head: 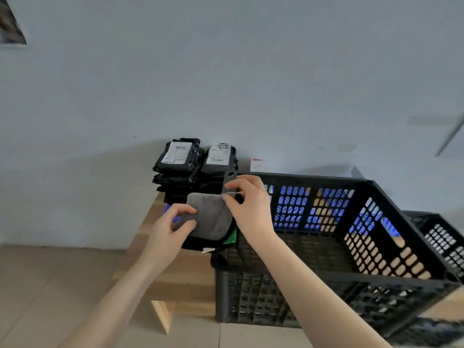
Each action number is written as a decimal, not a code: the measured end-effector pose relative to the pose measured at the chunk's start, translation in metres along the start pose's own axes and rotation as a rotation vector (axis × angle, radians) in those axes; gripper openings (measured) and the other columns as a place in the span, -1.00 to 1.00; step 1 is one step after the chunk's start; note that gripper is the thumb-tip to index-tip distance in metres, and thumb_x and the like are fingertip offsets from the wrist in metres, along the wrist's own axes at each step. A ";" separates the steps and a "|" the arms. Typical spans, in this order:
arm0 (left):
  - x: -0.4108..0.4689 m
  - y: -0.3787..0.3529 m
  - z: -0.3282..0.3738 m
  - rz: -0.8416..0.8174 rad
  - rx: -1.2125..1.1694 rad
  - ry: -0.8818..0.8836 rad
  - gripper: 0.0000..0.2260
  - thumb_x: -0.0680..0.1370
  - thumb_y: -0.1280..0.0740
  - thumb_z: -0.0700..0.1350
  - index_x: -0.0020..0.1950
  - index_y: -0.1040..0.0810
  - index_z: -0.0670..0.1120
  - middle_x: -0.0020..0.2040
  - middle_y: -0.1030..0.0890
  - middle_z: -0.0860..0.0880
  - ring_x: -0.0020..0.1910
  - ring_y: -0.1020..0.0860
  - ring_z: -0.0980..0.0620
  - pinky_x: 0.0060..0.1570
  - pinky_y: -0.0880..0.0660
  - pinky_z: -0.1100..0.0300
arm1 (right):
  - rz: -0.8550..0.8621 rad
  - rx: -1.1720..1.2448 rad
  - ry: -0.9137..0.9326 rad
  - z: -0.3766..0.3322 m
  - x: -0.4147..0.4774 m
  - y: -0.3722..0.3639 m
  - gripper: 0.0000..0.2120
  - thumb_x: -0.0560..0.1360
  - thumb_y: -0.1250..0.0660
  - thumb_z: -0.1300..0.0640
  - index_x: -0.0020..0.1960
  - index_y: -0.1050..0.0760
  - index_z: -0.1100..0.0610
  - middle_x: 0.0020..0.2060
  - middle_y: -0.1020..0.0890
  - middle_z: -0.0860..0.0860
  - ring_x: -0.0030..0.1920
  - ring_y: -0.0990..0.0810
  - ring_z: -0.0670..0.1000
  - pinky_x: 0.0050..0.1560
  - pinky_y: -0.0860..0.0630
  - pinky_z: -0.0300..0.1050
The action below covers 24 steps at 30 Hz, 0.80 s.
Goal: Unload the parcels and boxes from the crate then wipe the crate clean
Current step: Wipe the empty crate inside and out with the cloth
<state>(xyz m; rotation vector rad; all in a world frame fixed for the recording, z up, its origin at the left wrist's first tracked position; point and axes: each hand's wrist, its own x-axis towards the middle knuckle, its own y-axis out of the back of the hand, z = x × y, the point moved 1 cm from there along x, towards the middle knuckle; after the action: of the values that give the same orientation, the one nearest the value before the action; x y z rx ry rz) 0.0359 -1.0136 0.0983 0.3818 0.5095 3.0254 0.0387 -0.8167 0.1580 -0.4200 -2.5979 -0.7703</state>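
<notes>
Head camera first, and it is the only view I have. Parcels (187, 167) in black wrap sit stacked on the wooden table (185, 280) against the wall, just left of the crate (301, 177), and I see nothing lying on the part of the crate floor that shows. So I judge the unloading done and the wiping step about to start.

Both hands are on a grey cloth (213, 217) held over the crate's near left corner. The left hand (168, 232) pinches its left edge between thumb and fingers; the right hand (251, 207) pinches its upper right corner. A strip of green fabric (232, 236) peeks out beneath the cloth; I cannot tell whether it is part of the cloth or a separate thing. A second crate (442, 237) stands at far right.

Next, I reckon, the cloth needs bunching into one hand and carrying over the rim, while the other hand steadies the crate, which overhangs the table edge.
</notes>
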 end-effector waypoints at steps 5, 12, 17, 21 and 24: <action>-0.023 -0.019 0.012 -0.224 0.078 -0.006 -0.79 0.59 -0.33 -0.12 0.01 -0.57 0.24 -0.03 -0.60 0.09 -0.05 -0.60 0.13 -0.11 -0.56 0.18 | -0.091 -0.175 -0.139 0.024 -0.022 0.038 -0.90 0.45 -0.44 0.16 -0.05 -0.62 0.02 0.03 -0.49 -0.11 0.04 -0.48 -0.13 0.00 -0.43 -0.26; -0.049 -0.035 0.018 -0.274 0.250 -0.116 -0.70 0.49 -0.45 -0.15 0.11 -0.49 0.17 0.02 -0.55 0.14 -0.12 -0.56 0.21 -0.20 -0.48 0.38 | -0.200 -0.405 -0.275 0.031 -0.071 0.040 -0.84 0.54 -0.30 0.15 0.09 -0.58 0.03 0.20 -0.45 -0.01 0.14 -0.46 -0.02 0.05 -0.37 -0.20; -0.055 -0.037 0.022 -0.233 0.331 -0.180 -0.59 0.44 -0.50 -0.10 0.24 -0.48 0.03 0.13 -0.52 0.07 0.08 -0.51 0.13 0.10 -0.48 0.21 | -0.103 -0.647 -0.004 0.014 -0.107 0.010 -0.76 0.58 -0.22 0.06 0.18 -0.57 0.04 0.28 -0.49 0.04 0.31 -0.41 0.09 0.37 -0.27 0.05; -0.057 -0.029 0.017 -0.310 0.219 -0.185 -0.57 0.47 -0.47 -0.07 0.26 -0.41 0.15 0.12 -0.54 0.19 0.11 -0.53 0.22 0.11 -0.51 0.23 | -0.144 -0.714 0.126 0.007 -0.126 -0.018 -0.66 0.62 -0.07 -0.01 0.25 -0.50 0.05 0.18 -0.58 -0.05 0.25 -0.50 0.02 0.46 -0.20 0.10; -0.060 -0.018 0.006 -0.338 0.200 -0.143 -0.50 0.52 -0.41 -0.11 0.36 -0.31 0.23 0.16 -0.53 0.26 0.12 -0.51 0.34 0.12 -0.52 0.32 | -0.165 -0.753 0.091 0.014 -0.130 -0.021 -0.58 0.63 -0.04 -0.10 0.37 -0.41 0.03 0.19 -0.58 -0.06 0.21 -0.52 0.02 0.38 -0.30 0.07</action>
<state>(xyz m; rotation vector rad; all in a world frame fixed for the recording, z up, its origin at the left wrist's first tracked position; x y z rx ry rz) 0.0957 -0.9996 0.0840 0.4638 0.7797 2.6100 0.1402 -0.8475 0.0792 -0.3590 -2.1918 -1.7788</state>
